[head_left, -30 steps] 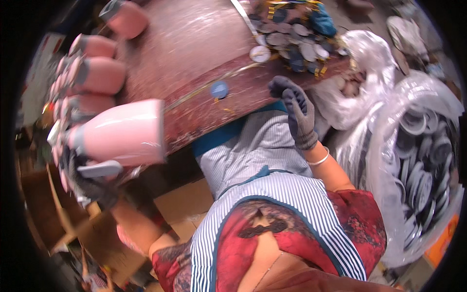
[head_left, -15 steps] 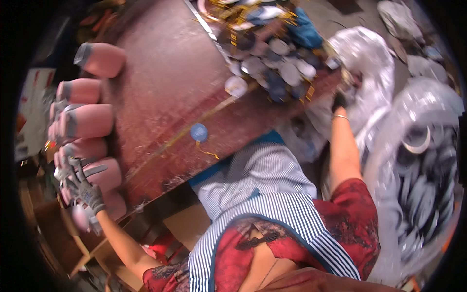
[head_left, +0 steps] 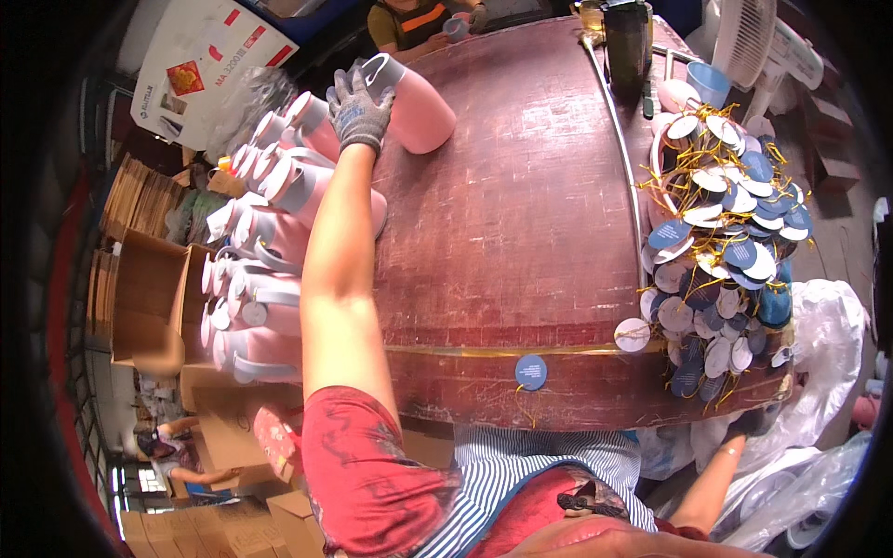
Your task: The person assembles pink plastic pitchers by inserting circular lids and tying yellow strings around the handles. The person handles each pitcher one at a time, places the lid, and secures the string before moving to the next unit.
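Observation:
My left hand (head_left: 361,112), in a grey knit glove, reaches to the far left of the table. Its fingers are spread and touch the grey rim of a pink jug (head_left: 423,112); the jug's handle side is hidden behind the hand. Several more pink jugs with grey rims and handles, one of them a pink jug (head_left: 312,186) under my forearm, line the left edge. Low at the right, my right hand (head_left: 752,424), in a dark glove, is beside a clear plastic bag (head_left: 823,344) at the table corner. Its fingers cannot be made out.
Round tags (head_left: 739,253) with yellow strings heap on the right of the red-brown table (head_left: 502,205). A single blue tag (head_left: 530,372) lies near the front edge. A fan (head_left: 744,42) and a blue cup (head_left: 709,84) stand far right. Another person (head_left: 409,23) is at the far side.
The view has swung left and up. My left hand has moved from the nearer jugs to the farthest one. My right hand stays by the plastic bag.

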`<action>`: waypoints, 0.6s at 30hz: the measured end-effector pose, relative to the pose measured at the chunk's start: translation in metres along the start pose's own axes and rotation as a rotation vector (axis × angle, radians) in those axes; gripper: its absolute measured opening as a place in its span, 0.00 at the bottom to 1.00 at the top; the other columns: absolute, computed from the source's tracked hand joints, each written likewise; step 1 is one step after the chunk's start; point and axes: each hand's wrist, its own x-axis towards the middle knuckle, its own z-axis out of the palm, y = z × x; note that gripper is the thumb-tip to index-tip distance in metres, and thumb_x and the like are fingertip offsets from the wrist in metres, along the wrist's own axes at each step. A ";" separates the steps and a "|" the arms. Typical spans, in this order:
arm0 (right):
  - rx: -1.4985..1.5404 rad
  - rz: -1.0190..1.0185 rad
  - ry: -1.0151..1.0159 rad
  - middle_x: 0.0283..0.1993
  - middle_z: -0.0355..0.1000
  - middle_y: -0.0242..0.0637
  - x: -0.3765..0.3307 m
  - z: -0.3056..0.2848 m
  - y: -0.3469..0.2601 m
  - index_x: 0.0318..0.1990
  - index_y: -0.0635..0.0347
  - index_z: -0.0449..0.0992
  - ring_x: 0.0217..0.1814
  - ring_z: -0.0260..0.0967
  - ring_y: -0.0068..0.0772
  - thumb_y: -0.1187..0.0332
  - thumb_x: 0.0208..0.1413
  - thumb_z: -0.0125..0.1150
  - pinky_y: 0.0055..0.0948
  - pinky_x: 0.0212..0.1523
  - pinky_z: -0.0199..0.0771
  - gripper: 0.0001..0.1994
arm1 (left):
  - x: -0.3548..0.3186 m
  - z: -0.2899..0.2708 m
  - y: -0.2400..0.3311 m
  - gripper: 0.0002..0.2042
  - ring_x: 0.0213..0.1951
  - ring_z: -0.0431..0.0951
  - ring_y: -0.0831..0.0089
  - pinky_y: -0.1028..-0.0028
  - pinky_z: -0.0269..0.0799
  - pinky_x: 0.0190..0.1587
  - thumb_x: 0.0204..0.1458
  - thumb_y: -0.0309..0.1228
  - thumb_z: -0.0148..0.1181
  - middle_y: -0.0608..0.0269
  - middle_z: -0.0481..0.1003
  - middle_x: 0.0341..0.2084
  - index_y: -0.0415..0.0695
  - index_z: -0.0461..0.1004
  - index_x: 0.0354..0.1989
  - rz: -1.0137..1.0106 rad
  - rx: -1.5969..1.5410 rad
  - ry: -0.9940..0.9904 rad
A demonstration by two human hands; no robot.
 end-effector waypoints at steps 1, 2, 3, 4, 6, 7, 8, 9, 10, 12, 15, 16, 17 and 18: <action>0.111 0.007 0.003 0.58 0.74 0.39 -0.014 -0.014 -0.001 0.60 0.69 0.72 0.56 0.70 0.37 0.65 0.63 0.58 0.35 0.60 0.68 0.22 | 0.002 0.011 0.002 0.38 0.68 0.56 0.42 0.51 0.52 0.70 0.49 0.50 0.66 0.48 0.54 0.70 0.59 0.60 0.70 -0.062 -0.060 -0.066; 0.216 0.021 -0.004 0.58 0.74 0.39 -0.026 -0.030 -0.004 0.60 0.70 0.72 0.56 0.70 0.37 0.65 0.63 0.58 0.35 0.61 0.68 0.22 | 0.005 0.019 0.004 0.37 0.68 0.56 0.43 0.52 0.53 0.70 0.49 0.50 0.67 0.49 0.55 0.69 0.58 0.62 0.68 -0.122 -0.120 -0.131; 0.359 0.084 -0.059 0.59 0.73 0.41 -0.036 -0.035 -0.005 0.61 0.72 0.70 0.57 0.70 0.36 0.68 0.64 0.57 0.33 0.61 0.68 0.21 | 0.005 0.035 -0.034 0.30 0.66 0.60 0.47 0.54 0.56 0.68 0.48 0.49 0.68 0.52 0.61 0.66 0.55 0.71 0.60 -0.136 -0.179 0.020; 0.475 0.141 -0.083 0.59 0.71 0.43 -0.045 -0.053 -0.007 0.61 0.74 0.69 0.57 0.70 0.36 0.70 0.64 0.55 0.32 0.61 0.68 0.21 | -0.003 0.039 -0.035 0.23 0.64 0.63 0.50 0.55 0.58 0.66 0.47 0.45 0.70 0.55 0.64 0.63 0.52 0.77 0.51 -0.142 -0.337 0.138; 0.437 0.275 0.180 0.58 0.73 0.42 -0.059 -0.086 -0.014 0.60 0.73 0.70 0.56 0.70 0.34 0.70 0.64 0.57 0.32 0.60 0.70 0.20 | -0.042 0.009 -0.016 0.16 0.62 0.66 0.51 0.54 0.59 0.64 0.48 0.39 0.70 0.56 0.67 0.61 0.51 0.78 0.45 0.010 -0.321 0.251; 0.402 0.183 0.248 0.57 0.73 0.42 -0.067 -0.096 -0.033 0.57 0.72 0.73 0.55 0.71 0.33 0.70 0.63 0.60 0.32 0.59 0.72 0.19 | -0.062 -0.017 -0.012 0.14 0.62 0.65 0.50 0.54 0.59 0.65 0.49 0.35 0.70 0.55 0.69 0.60 0.49 0.76 0.43 0.155 -0.383 0.337; 0.259 0.160 0.271 0.58 0.73 0.46 -0.073 -0.101 -0.091 0.55 0.73 0.74 0.54 0.72 0.36 0.65 0.63 0.60 0.33 0.58 0.72 0.20 | -0.089 -0.042 -0.013 0.14 0.64 0.64 0.48 0.52 0.57 0.65 0.51 0.36 0.68 0.55 0.70 0.59 0.47 0.75 0.42 0.204 -0.375 0.392; 0.106 0.031 0.230 0.58 0.73 0.48 -0.071 -0.115 -0.123 0.56 0.73 0.74 0.55 0.72 0.39 0.63 0.64 0.59 0.33 0.58 0.72 0.21 | -0.116 -0.071 -0.011 0.14 0.65 0.62 0.46 0.50 0.55 0.67 0.53 0.37 0.67 0.54 0.69 0.60 0.45 0.73 0.43 0.250 -0.442 0.407; -0.069 -0.104 0.199 0.58 0.73 0.49 -0.071 -0.134 -0.146 0.56 0.74 0.73 0.56 0.71 0.41 0.60 0.65 0.57 0.33 0.57 0.72 0.22 | -0.143 -0.105 -0.001 0.12 0.66 0.61 0.44 0.48 0.54 0.67 0.56 0.37 0.65 0.53 0.69 0.61 0.45 0.73 0.43 0.346 -0.398 0.430; 0.117 -0.431 0.054 0.59 0.72 0.50 -0.068 -0.142 -0.178 0.56 0.74 0.73 0.57 0.71 0.45 0.56 0.66 0.54 0.36 0.57 0.72 0.25 | -0.192 -0.179 0.016 0.07 0.63 0.67 0.44 0.44 0.55 0.66 0.60 0.35 0.59 0.52 0.73 0.56 0.47 0.71 0.42 0.413 -0.476 0.409; 0.171 -0.580 -0.254 0.54 0.75 0.46 -0.111 -0.131 -0.273 0.49 0.68 0.76 0.47 0.72 0.40 0.63 0.61 0.60 0.36 0.52 0.70 0.16 | -0.255 -0.271 0.037 0.07 0.59 0.72 0.46 0.44 0.55 0.66 0.56 0.30 0.62 0.55 0.77 0.52 0.47 0.71 0.39 0.469 -0.453 0.263; 0.057 -0.792 -0.358 0.48 0.76 0.41 -0.131 -0.127 -0.325 0.45 0.64 0.77 0.44 0.72 0.41 0.66 0.59 0.61 0.38 0.47 0.70 0.12 | -0.270 -0.295 0.043 0.08 0.59 0.73 0.47 0.44 0.55 0.66 0.55 0.30 0.64 0.56 0.77 0.52 0.48 0.71 0.38 0.481 -0.460 0.200; -0.245 -1.018 -0.379 0.42 0.75 0.37 -0.149 -0.125 -0.335 0.46 0.60 0.78 0.43 0.71 0.41 0.65 0.57 0.63 0.40 0.45 0.68 0.12 | -0.282 -0.315 0.052 0.09 0.59 0.73 0.48 0.44 0.56 0.66 0.53 0.31 0.66 0.57 0.77 0.51 0.48 0.71 0.38 0.480 -0.458 0.167; -0.418 -1.079 -0.436 0.38 0.72 0.32 -0.178 -0.123 -0.360 0.48 0.55 0.78 0.42 0.69 0.37 0.64 0.52 0.64 0.40 0.44 0.66 0.15 | -0.292 -0.331 0.061 0.11 0.59 0.73 0.49 0.44 0.56 0.66 0.50 0.32 0.68 0.58 0.77 0.51 0.49 0.72 0.38 0.491 -0.447 0.133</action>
